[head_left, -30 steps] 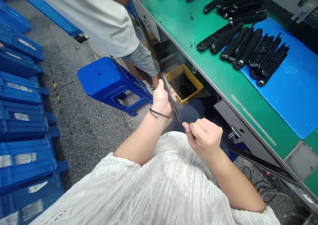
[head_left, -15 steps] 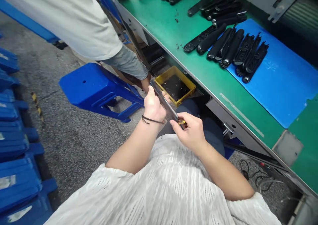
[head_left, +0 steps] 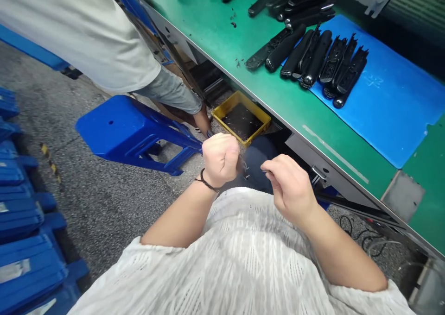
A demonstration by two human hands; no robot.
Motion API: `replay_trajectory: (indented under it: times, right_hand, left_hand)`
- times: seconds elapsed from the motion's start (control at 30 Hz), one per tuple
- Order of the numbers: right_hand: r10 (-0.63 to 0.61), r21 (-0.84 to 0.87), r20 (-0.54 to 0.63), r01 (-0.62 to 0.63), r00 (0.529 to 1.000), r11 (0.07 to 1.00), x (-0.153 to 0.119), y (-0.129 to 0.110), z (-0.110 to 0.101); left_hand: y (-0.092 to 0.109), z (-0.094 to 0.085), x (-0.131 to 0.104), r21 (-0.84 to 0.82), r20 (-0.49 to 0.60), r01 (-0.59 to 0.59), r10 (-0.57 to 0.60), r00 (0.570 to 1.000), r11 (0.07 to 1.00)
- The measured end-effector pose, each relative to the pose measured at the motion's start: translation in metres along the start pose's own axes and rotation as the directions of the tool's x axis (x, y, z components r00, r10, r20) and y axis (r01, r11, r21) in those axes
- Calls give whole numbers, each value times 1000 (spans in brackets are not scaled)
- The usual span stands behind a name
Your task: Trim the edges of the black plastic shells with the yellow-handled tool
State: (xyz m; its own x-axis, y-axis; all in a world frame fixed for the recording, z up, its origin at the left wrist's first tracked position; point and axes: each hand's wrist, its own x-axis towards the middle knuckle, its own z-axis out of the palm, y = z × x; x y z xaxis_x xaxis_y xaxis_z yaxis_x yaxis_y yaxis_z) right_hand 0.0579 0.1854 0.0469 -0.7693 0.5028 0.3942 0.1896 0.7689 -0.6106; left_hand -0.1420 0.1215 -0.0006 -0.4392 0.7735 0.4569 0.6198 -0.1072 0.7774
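Observation:
My left hand (head_left: 220,160) is closed in a fist, turned back upward, with a dark band at its wrist. The long black plastic casing seen in it a moment earlier is now almost wholly hidden, with only a dark blur by the fist's right side. My right hand (head_left: 290,185) is closed in a pinch a short way to the right. A small dark tip (head_left: 264,170) shows at its fingertips; the yellow handle seen before is covered. Both hands are above my lap, apart from each other.
Several black casings (head_left: 316,60) lie on the green bench (head_left: 222,41) and a blue sheet (head_left: 389,97). A yellow bin (head_left: 266,125) with dark scraps sits below. A blue stool (head_left: 107,125) stands left, beside a person in a white shirt (head_left: 114,41). Blue crates (head_left: 31,255) line the floor.
My left hand has rolled over from palm up to knuckles up, hiding the black casing. My right hand has moved right, away from it. The view has shifted slightly.

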Motion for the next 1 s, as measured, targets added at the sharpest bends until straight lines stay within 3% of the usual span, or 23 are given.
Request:
replay_trajectory:
  times: [0.1, 0.27, 0.63, 0.9, 1.0]
  right_hand:
    - [-95, -156, 59, 103, 994, 982, 1, 2, -6]
    - [-64, -196, 71, 77, 995, 978, 7, 2, 1]
    - [-229, -441, -112, 158, 967, 883, 9, 2, 11]
    - [-401, -592, -203, 214, 894, 777, 7, 11, 16]
    - [-440, -620, -208, 230, 874, 750, 8, 19, 13]
  left_hand:
    - [5, 3, 2, -37, 33, -29, 30, 999, 999]
    - [13, 6, 6, -46, 74, -86, 89, 993, 995]
    - [22, 8, 2, 14, 48, -14, 13, 999, 1000]
    - [38, 10, -1, -63, 118, 211, -202, 972, 976]
    - [40, 10, -3, -120, 254, 288, -251, 934, 950]
